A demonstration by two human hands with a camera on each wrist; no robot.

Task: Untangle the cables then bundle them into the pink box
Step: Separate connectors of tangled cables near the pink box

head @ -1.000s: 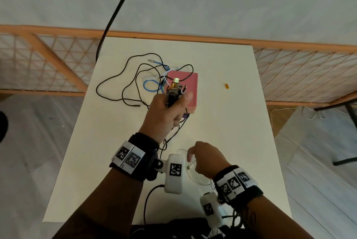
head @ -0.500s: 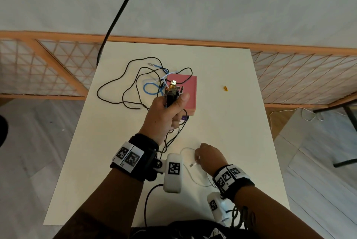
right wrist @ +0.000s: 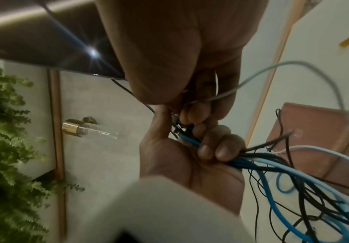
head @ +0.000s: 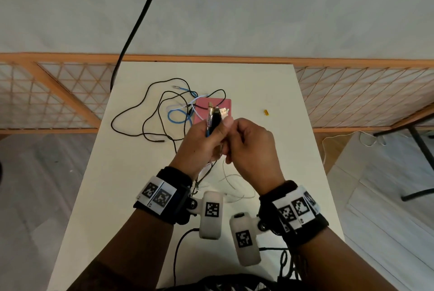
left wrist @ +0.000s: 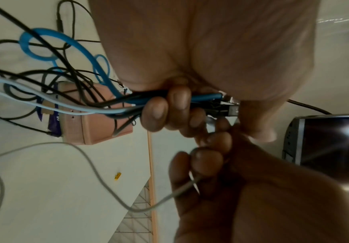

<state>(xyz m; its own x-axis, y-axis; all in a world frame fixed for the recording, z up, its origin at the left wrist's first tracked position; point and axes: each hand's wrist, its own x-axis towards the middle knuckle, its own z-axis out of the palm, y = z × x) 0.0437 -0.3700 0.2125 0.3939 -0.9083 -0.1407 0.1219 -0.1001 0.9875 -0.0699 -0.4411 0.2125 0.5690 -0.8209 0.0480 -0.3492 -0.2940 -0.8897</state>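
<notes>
My left hand (head: 217,132) is raised over the table and grips a bundle of cable ends (head: 216,115), black, blue and white, plugs pointing up. My right hand (head: 231,147) is pressed against it and pinches the end of a thin grey-white cable (head: 234,186) that trails down to the table. In the left wrist view my left fingers (left wrist: 169,105) curl round the bundle and the grey-white cable (left wrist: 98,172) runs to the right hand. The pink box (head: 225,106) lies behind the hands, partly hidden, with cables over it. Black loops (head: 141,112) and a blue loop (head: 176,119) lie to its left.
A small yellow piece (head: 265,112) lies on the white table (head: 281,154) right of the box. A thick black cord (head: 138,25) hangs at the table's far left corner. A wooden lattice fence (head: 58,93) runs behind, and a dark stand leg (head: 420,149) is at the right.
My right hand has risen from the near table with the thin grey-white cable end and met the left hand. The left hand still holds the bundle, a little nearer to me.
</notes>
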